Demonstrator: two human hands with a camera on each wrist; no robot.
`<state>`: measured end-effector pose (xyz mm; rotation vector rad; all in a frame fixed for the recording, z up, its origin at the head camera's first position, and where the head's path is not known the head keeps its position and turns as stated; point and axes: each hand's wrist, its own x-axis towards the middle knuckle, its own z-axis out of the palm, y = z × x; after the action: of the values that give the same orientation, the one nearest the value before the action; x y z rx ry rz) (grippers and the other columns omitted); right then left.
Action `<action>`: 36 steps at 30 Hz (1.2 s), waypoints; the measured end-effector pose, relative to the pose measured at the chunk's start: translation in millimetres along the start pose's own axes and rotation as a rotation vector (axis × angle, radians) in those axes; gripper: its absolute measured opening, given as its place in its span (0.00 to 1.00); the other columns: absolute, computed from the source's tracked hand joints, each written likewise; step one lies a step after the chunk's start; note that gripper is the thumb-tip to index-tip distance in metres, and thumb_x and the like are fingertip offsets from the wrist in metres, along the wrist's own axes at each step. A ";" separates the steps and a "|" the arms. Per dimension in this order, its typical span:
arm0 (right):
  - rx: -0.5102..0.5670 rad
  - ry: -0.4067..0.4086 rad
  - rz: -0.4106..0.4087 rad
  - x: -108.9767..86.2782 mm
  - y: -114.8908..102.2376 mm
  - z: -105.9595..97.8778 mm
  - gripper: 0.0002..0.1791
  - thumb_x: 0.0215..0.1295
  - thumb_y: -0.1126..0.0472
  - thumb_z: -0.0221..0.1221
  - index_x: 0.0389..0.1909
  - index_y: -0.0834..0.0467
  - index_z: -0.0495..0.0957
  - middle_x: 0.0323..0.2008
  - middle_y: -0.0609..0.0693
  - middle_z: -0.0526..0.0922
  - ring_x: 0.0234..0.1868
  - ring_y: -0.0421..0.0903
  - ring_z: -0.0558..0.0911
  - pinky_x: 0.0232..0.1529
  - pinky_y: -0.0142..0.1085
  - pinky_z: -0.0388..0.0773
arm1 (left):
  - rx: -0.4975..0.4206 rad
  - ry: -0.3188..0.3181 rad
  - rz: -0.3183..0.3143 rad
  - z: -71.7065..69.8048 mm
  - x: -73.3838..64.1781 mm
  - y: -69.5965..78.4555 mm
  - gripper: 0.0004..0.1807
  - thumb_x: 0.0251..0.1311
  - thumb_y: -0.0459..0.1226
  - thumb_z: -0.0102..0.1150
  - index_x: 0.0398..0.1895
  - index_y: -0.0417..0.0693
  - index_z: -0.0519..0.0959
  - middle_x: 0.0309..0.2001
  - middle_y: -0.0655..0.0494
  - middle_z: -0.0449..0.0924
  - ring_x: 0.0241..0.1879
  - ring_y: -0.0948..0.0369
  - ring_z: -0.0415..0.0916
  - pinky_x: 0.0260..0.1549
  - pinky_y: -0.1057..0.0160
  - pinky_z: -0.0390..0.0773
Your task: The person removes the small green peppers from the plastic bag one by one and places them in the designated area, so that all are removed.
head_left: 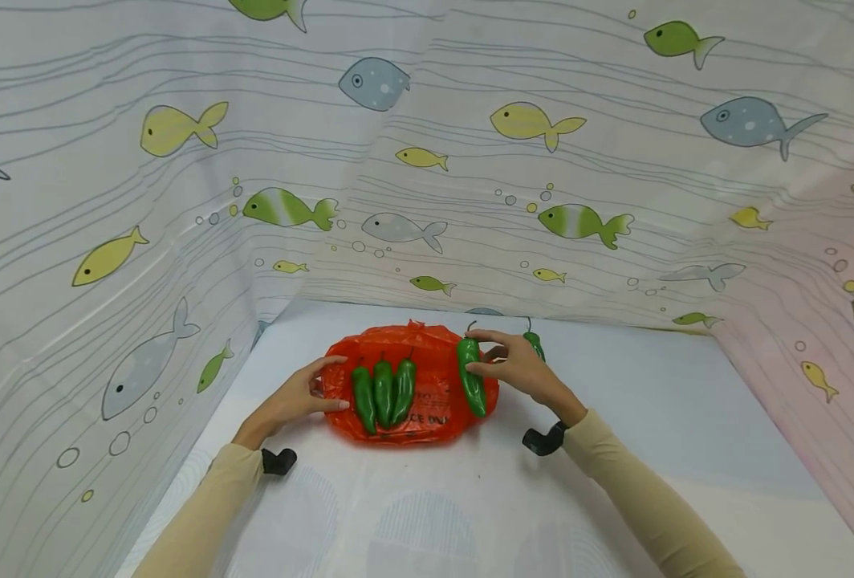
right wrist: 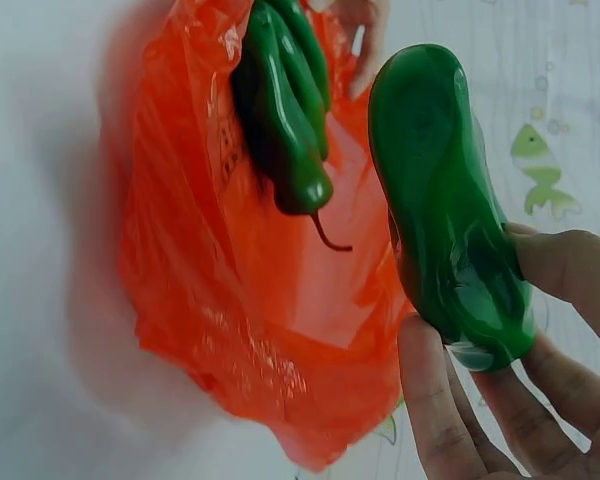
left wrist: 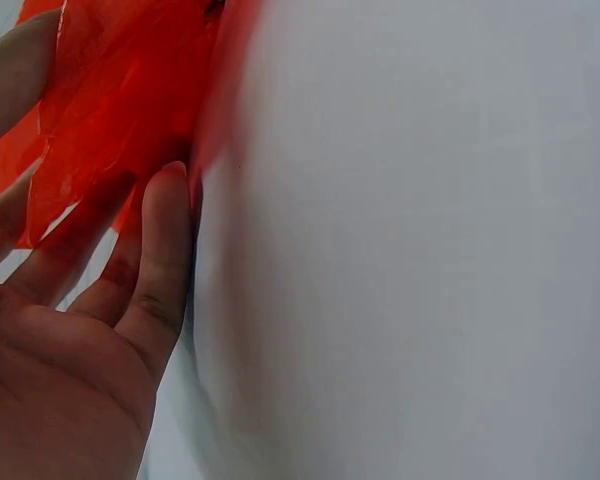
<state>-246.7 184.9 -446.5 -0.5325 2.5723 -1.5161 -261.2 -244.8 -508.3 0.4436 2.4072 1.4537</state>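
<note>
Clamping pepper (head_left: 473, 392) in right fingers (right wrist: 435, 400) at red bag (head_left: 436, 409) near bench's (head_left: 651, 385) far edge.
Steady bag with spread left fingers (left wrist: 162, 240).

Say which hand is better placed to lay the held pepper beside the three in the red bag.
Right, probably: the right hand holds the pepper at the right side of the red bag, while the left hand holds its left edge.

Light is soft and diffuse — glints on the held pepper (right wrist: 442, 200) — with the left wrist view dimmer.
</note>
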 end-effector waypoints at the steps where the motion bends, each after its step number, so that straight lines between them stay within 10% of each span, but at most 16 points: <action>1: 0.003 0.002 0.002 -0.5 0.4 -1.5 0.32 0.62 0.50 0.74 0.67 0.47 0.77 0.52 0.48 0.85 0.48 0.50 0.85 0.45 0.44 0.83 | -0.001 0.000 0.000 -0.1 -0.2 0.3 0.46 0.56 0.42 0.78 0.77 0.54 0.63 0.58 0.42 0.75 0.44 0.51 0.75 0.42 0.59 0.79; 36: -0.024 0.137 0.122 -30.1 50.5 -74.4 0.35 0.65 0.47 0.70 0.72 0.48 0.73 0.64 0.55 0.76 0.55 0.57 0.81 0.53 0.51 0.77 | 0.016 0.008 0.003 0.4 0.9 -3.3 0.46 0.55 0.43 0.78 0.76 0.56 0.64 0.58 0.44 0.74 0.43 0.50 0.75 0.41 0.57 0.79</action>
<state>-250.7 279.2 -455.7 -0.2777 2.6716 -1.5330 -262.3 -245.6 -511.6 0.4458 2.4263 1.4412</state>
